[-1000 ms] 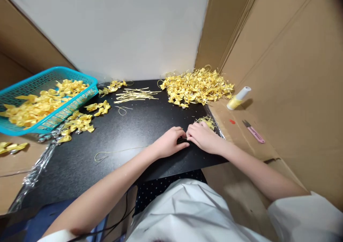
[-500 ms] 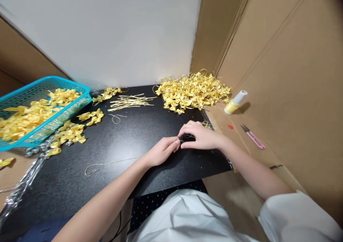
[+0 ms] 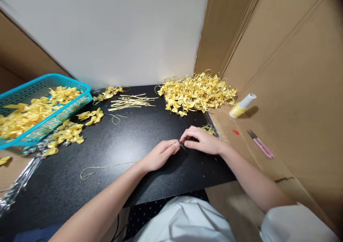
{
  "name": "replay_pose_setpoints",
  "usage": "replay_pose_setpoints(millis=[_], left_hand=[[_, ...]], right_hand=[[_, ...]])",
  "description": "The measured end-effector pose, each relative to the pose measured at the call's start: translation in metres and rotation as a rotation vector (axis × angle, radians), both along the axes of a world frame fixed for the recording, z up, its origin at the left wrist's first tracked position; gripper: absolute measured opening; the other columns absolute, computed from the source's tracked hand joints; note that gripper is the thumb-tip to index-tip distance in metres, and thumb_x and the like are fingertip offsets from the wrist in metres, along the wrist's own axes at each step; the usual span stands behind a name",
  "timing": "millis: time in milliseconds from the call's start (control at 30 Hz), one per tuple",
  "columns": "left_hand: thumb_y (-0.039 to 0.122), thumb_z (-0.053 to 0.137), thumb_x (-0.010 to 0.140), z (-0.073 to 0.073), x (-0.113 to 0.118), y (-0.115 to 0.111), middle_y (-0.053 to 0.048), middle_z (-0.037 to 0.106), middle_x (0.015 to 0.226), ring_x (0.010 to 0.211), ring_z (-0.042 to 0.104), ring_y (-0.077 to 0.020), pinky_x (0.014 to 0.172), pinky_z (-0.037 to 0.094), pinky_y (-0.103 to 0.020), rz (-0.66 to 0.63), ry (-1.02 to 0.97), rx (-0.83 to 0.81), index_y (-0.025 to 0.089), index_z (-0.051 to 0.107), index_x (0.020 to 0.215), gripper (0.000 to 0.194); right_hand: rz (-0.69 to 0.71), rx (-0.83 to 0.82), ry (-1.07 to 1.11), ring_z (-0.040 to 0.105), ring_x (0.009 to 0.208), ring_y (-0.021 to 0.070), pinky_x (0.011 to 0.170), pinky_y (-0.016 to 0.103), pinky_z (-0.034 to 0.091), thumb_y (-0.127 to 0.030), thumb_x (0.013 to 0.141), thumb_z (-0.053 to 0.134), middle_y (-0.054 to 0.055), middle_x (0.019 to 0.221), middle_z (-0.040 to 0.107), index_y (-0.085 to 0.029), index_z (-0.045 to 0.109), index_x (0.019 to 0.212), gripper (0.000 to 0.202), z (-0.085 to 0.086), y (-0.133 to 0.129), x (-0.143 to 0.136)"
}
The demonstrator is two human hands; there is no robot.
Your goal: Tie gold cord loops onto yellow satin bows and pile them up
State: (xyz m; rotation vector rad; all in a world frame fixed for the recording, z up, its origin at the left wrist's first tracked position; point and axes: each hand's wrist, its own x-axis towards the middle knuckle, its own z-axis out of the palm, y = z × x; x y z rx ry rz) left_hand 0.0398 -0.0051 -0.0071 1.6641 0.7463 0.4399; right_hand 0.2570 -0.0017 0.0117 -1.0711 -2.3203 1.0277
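Note:
My left hand (image 3: 162, 154) is closed in a pinch on a thin gold cord (image 3: 107, 165), whose looped tail lies on the black table (image 3: 107, 195) to the left. A short end of cord sticks out past its fingertips. Just right of it is my right hand (image 3: 200, 139), palm down, with fingers curved and thumb apart from them; nothing shows clearly between them. Behind the hands sits a large pile of yellow bows (image 3: 198, 93) with gold loops. Cut gold cords (image 3: 132, 102) lie in a bundle farther left.
At the left stands a turquoise basket (image 3: 50, 118) of yellow bows, with loose bows (image 3: 68, 133) and silvery strips (image 3: 24, 179) beside it. Cardboard on the right bears a white-and-yellow spool (image 3: 242, 106), pink snips (image 3: 260, 145) and a red scrap (image 3: 235, 132). Cord scraps (image 3: 209, 129) lie behind my right hand.
The view has shifted slightly. My right hand's fingers are more curled, and a short cord end now shows between the hands. My left hand keeps its pinch.

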Motion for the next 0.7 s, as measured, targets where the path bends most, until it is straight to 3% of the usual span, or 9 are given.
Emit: replay_pose_setpoints(millis=[67,133,267,433,567,700], left_hand=[[0.044,0.035,0.096,0.000,0.000,0.001,0.004,0.035,0.067,0.064,0.032,-0.0114,0.063,0.031,-0.025,0.003,0.003,0.008,0.018,0.038,0.068,0.038],[0.043,0.035,0.096,-0.001,0.000,0.001,0.004,0.036,0.067,0.065,0.033,-0.0116,0.064,0.031,-0.025,0.003,-0.001,0.005,0.018,0.039,0.068,0.038],[0.043,0.036,0.095,-0.005,0.000,0.003,0.004,0.033,0.064,0.062,0.030,-0.0119,0.062,0.029,-0.027,0.030,-0.048,-0.036,0.019,0.036,0.065,0.038],[0.047,0.040,0.092,-0.009,0.002,0.001,0.004,0.026,0.060,0.059,0.024,-0.0124,0.058,0.024,-0.029,0.088,-0.168,-0.121,0.020,0.031,0.060,0.043],[0.056,0.044,0.089,-0.009,0.009,-0.002,0.005,0.021,0.057,0.056,0.021,-0.0119,0.056,0.023,-0.029,0.215,-0.382,-0.276,0.021,0.024,0.057,0.051],[0.051,0.053,0.087,-0.008,0.014,-0.001,0.006,0.023,0.058,0.054,0.023,-0.0101,0.056,0.028,-0.026,0.373,-0.505,-0.440,0.020,0.028,0.060,0.048]], right_hand=[[0.016,0.036,-0.093,0.053,0.095,0.0204,0.089,0.036,0.035,-0.043,0.089,0.060,0.003,0.092,0.066,-0.019,0.062,0.089,0.024,-0.002,-0.003,-0.004],[0.062,0.036,-0.124,0.054,0.091,0.0195,0.089,0.038,0.032,-0.042,0.094,0.051,0.002,0.083,0.066,-0.019,0.060,0.080,0.028,-0.004,-0.005,-0.007],[0.136,0.022,0.051,0.053,0.076,0.0149,0.083,0.032,0.035,-0.038,0.101,0.031,0.001,0.071,0.060,-0.018,0.054,0.070,0.043,-0.005,-0.003,-0.004],[0.009,-0.012,0.206,0.051,0.067,0.0136,0.069,0.027,0.039,-0.041,0.098,0.038,0.000,0.066,0.055,-0.018,0.052,0.064,0.043,-0.007,0.000,-0.004],[-0.023,0.111,0.159,0.052,0.068,0.0136,0.073,0.030,0.037,-0.031,0.097,0.040,0.000,0.065,0.058,-0.018,0.052,0.063,0.038,-0.013,-0.003,-0.011],[0.004,0.290,-0.036,0.050,0.070,0.0138,0.076,0.033,0.030,-0.027,0.097,0.040,0.000,0.069,0.058,-0.018,0.053,0.069,0.032,-0.021,-0.008,-0.018]])
